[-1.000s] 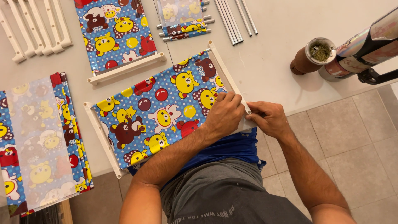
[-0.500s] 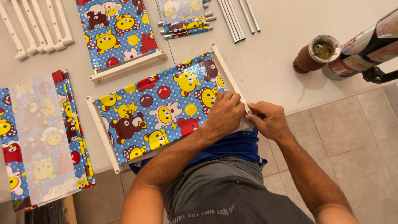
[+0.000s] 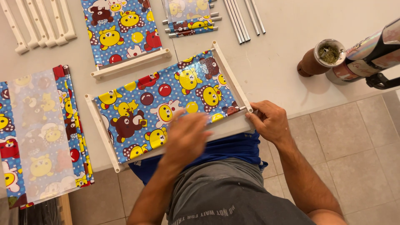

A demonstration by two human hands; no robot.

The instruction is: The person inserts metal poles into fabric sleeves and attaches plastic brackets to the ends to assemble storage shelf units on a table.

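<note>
Right now the right hand (image 3: pixel 271 121) is pinching the near right corner of a blue cartoon-printed fabric panel framed in white plastic rails (image 3: pixel 166 106), fingers curled closed around the corner joint. Meanwhile the left hand (image 3: pixel 186 135) is lying open and flat over the panel's near rail; it is motion-blurred, so whether it is gripping anything is hard to tell. That panel is sitting on the white worktop (image 3: pixel 283 62), its near edge overhanging the person's lap, and all four rails appear to be fitted. Beyond it, a second printed panel with one white rail (image 3: pixel 125 37), loose white plastic rails (image 3: pixel 41 23), grey metal rods (image 3: pixel 243 18) and a stack of printed sheets (image 3: pixel 37 133) are lying unassembled.
</note>
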